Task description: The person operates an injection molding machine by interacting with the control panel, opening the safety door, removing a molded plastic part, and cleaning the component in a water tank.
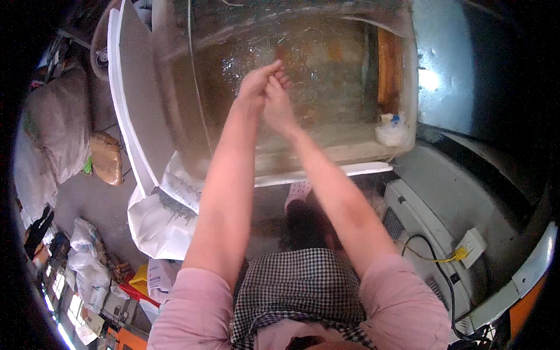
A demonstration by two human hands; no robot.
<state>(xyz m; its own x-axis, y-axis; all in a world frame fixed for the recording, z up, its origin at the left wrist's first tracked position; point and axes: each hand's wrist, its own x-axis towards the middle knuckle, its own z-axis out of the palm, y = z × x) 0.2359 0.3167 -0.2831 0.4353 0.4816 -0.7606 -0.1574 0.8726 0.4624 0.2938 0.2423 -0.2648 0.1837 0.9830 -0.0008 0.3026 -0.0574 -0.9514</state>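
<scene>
Out in front of me my left hand (254, 83) and my right hand (277, 109) press together above a large tank of murky water (326, 87). The left hand's fingers curl toward the right hand, which lies against its palm side. Both hands are closed, and whatever may be between them is hidden. Light glints on the rippled water just beyond the fingers. A thin pale cord or hose (201, 111) runs across the tank left of my hands. At the tank's near right corner sits a whitish, rounded plastic thing with a blue top (392, 131).
White foam boards (129, 116) stand along the tank's left side, beside a white sack (160, 224). Right of the tank, a grey panel carries a white socket with a yellow plug (461, 253) and a dark cable. Plastic bags (87, 256) and a brown slab (105, 157) lie leftward.
</scene>
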